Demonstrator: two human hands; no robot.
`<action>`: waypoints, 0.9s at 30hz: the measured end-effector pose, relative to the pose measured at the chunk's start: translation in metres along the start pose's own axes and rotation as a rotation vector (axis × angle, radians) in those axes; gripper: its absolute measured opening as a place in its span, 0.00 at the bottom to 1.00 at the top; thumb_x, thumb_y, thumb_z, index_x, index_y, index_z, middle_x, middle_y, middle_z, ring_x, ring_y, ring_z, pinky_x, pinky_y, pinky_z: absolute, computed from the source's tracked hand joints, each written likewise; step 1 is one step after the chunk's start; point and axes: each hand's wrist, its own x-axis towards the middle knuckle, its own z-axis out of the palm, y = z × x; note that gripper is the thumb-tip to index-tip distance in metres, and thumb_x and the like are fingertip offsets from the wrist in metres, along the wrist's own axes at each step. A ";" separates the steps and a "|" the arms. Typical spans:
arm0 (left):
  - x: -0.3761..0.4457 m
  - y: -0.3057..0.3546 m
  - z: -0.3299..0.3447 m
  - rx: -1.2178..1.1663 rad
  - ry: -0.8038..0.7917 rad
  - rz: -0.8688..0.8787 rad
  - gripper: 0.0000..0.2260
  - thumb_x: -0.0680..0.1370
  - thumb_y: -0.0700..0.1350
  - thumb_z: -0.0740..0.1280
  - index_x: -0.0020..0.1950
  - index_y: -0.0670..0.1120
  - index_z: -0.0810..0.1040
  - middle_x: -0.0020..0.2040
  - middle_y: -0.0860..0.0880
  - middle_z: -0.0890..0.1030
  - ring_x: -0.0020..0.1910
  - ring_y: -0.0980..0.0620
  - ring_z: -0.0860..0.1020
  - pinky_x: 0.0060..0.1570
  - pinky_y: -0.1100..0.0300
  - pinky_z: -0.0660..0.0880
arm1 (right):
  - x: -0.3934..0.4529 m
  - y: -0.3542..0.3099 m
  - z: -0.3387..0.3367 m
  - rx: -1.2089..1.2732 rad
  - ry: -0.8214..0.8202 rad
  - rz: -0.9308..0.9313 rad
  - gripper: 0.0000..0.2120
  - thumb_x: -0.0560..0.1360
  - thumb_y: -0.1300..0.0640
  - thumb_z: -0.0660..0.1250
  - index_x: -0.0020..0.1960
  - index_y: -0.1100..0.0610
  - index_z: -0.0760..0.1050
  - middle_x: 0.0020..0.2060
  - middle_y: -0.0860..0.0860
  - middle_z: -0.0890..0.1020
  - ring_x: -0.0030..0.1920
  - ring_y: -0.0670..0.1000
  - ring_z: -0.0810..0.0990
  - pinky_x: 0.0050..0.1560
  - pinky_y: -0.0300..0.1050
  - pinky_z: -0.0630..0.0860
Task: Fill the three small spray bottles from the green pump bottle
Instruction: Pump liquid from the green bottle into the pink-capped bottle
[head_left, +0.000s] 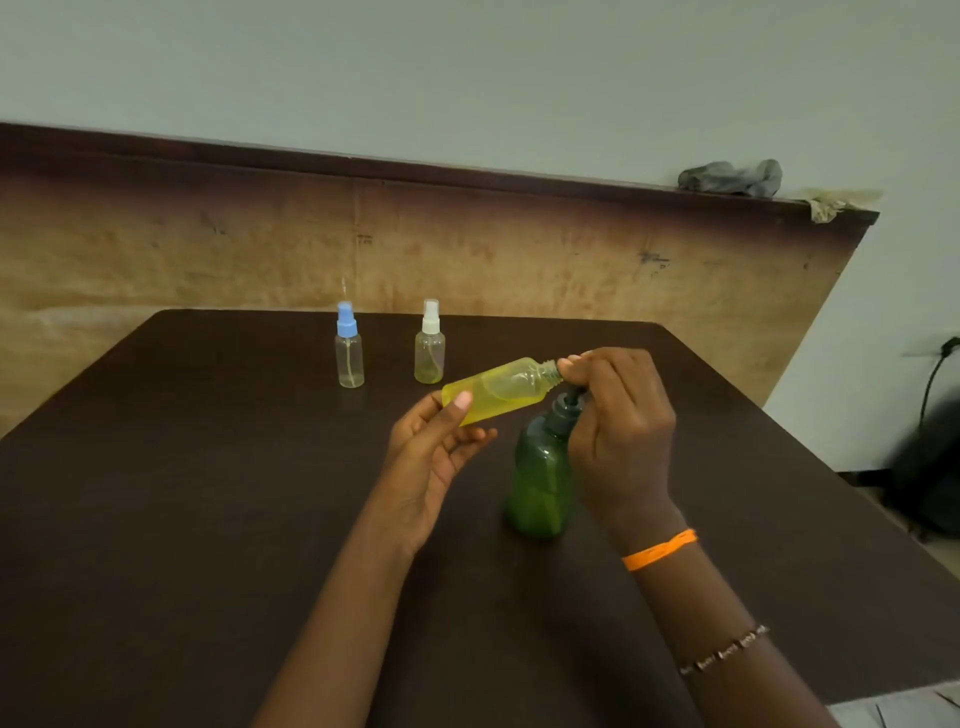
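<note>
The green pump bottle (540, 483) stands upright on the dark table (208, 519). My right hand (618, 426) sits over its dark pump head, fingers curled round the nozzle. My left hand (431, 457) holds a small yellow bottle (498, 389) by its base, tilted almost flat, with no cap; its open neck lies at the nozzle under my right fingertips. Two other small spray bottles stand capped further back: one with a blue cap (349, 348), one with a white cap (429, 345). The yellow bottle's cap is not visible.
A wooden board (519, 249) backs the table, with a grey cloth (732, 176) on its top edge at the right. A black cable (935, 379) hangs at the far right past the table's edge.
</note>
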 end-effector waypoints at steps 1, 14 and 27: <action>0.000 -0.001 0.000 0.005 -0.004 -0.003 0.14 0.68 0.45 0.66 0.52 0.42 0.77 0.37 0.51 0.82 0.32 0.58 0.77 0.49 0.58 0.78 | -0.007 0.000 0.003 0.029 0.034 0.026 0.13 0.74 0.71 0.56 0.42 0.68 0.79 0.39 0.61 0.80 0.44 0.55 0.77 0.45 0.43 0.75; 0.000 -0.001 0.003 -0.029 -0.001 -0.023 0.14 0.68 0.45 0.66 0.51 0.42 0.76 0.38 0.51 0.83 0.32 0.58 0.78 0.53 0.56 0.77 | -0.002 -0.001 0.001 -0.038 0.020 0.030 0.14 0.74 0.69 0.55 0.40 0.66 0.79 0.34 0.57 0.77 0.40 0.52 0.72 0.37 0.40 0.70; 0.000 -0.003 0.003 -0.065 0.004 -0.045 0.14 0.67 0.44 0.67 0.51 0.41 0.76 0.38 0.50 0.82 0.33 0.57 0.78 0.53 0.56 0.77 | 0.002 -0.011 -0.002 -0.108 -0.001 0.128 0.12 0.70 0.67 0.56 0.41 0.62 0.79 0.36 0.53 0.79 0.46 0.51 0.69 0.37 0.35 0.63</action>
